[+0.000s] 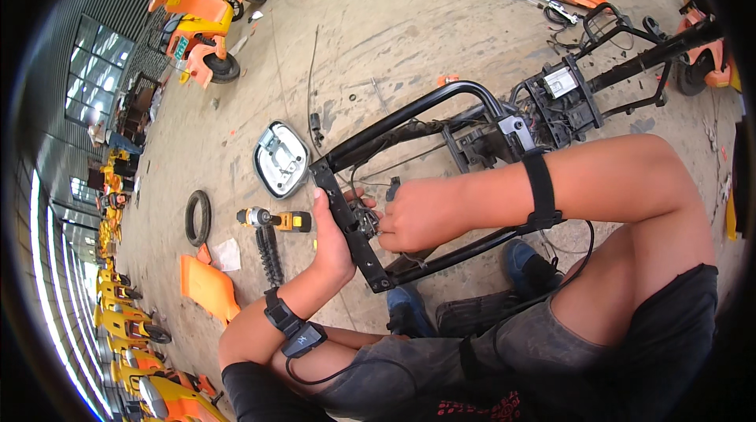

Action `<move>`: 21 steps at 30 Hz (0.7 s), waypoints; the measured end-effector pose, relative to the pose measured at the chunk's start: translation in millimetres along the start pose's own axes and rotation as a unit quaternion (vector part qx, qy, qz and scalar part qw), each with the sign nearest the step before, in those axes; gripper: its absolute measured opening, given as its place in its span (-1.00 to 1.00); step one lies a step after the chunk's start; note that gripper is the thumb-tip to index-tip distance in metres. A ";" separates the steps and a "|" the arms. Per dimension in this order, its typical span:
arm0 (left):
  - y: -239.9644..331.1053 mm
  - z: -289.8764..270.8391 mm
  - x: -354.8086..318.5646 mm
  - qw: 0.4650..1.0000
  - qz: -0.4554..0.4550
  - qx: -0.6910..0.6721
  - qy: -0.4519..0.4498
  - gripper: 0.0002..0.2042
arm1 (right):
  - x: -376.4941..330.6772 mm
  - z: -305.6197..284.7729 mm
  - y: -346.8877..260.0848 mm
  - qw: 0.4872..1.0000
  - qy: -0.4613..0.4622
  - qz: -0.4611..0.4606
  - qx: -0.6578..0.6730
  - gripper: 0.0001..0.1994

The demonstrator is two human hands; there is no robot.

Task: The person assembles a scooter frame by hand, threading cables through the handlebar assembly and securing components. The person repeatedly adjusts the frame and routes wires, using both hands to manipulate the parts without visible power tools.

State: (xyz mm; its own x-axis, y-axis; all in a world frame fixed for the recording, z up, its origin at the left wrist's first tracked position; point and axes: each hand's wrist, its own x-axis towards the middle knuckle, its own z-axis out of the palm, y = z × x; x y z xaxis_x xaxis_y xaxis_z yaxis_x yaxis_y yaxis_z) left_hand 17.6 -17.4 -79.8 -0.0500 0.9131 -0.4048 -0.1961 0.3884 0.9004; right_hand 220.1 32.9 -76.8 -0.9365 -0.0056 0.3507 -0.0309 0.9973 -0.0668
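Observation:
A black tubular scooter frame (409, 116) stretches from in front of me toward the upper right. My left hand (334, 242) wraps round the flat bar (344, 221) at its near left end, thumb on the outer face and fingertips showing on the inner side. Inside that bar sits a small silvery metal part (368, 223), seemingly a latch. Against it, my right hand (421, 213) is closed with bent fingers; whatever it pinches is hidden by the fingers.
A cordless impact wrench (276, 220), a black spring shock absorber (268, 257) and a silvery shell-shaped cover (281, 159) lie left of the frame. Farther left are a tyre (198, 217) and an orange panel (209, 284). Yellow-orange scooters (197, 28) line the left side.

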 end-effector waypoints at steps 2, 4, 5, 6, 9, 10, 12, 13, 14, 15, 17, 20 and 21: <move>-1.7 -3.8 1.1 1.000 0.005 0.006 0.008 -0.23 | 1.7 -6.9 3.0 0.999 0.029 0.033 0.027 -0.88; -0.7 -2.9 0.5 1.000 -0.009 0.000 0.003 -0.23 | 1.6 -16.1 3.4 0.991 0.068 0.093 0.070 -0.86; 0.3 -1.9 -0.7 1.000 -0.016 -0.002 0.000 -0.23 | 4.0 -19.7 3.4 0.982 0.093 0.132 0.100 -0.84; 2.2 1.8 -2.1 1.000 -0.007 -0.001 -0.002 -0.24 | 7.2 -23.6 4.8 0.969 0.118 0.171 0.131 -0.82; 6.3 10.5 -6.1 1.000 0.007 0.000 -0.011 -0.26 | 20.5 -29.5 12.5 0.926 0.134 0.281 0.215 -0.70; 6.9 10.6 -6.4 1.000 0.005 -0.001 -0.014 -0.26 | 23.6 -29.1 14.2 0.912 0.152 0.306 0.228 -0.68; 6.5 8.4 -5.7 1.000 -0.001 -0.003 -0.021 -0.27 | 29.5 -20.8 20.0 0.886 0.186 0.322 0.278 -0.66; 4.4 4.4 -4.0 1.000 -0.004 -0.005 -0.024 -0.27 | 31.5 -15.9 22.9 0.871 0.203 0.330 0.303 -0.65; 2.8 2.1 -2.7 1.000 -0.006 -0.006 -0.029 -0.27 | 32.0 -11.2 25.5 0.861 0.210 0.343 0.311 -0.66; 2.0 1.2 -2.0 1.000 -0.009 -0.009 -0.020 -0.27 | 34.0 -10.6 26.5 0.851 0.217 0.357 0.320 -0.67; 1.1 0.4 -1.2 1.000 -0.014 -0.014 -0.003 -0.26 | 37.5 -9.6 28.7 0.829 0.220 0.382 0.345 -0.67; 0.9 2.2 0.2 1.000 -0.013 -0.017 -0.011 -0.26 | 42.1 -15.1 30.5 0.809 0.217 0.404 0.367 -0.65; 0.8 1.2 0.4 1.000 -0.008 -0.014 -0.018 -0.26 | 44.9 -14.9 31.2 0.815 0.222 0.398 0.359 -0.65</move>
State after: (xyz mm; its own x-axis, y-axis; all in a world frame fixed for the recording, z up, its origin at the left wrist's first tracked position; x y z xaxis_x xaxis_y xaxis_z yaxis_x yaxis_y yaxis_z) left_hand 18.6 -16.6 -79.0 -0.0114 0.9108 -0.4127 -0.2240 0.4000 0.8887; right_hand 182.2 64.9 -49.3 -0.5465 0.8075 0.2222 0.1780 0.3712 -0.9113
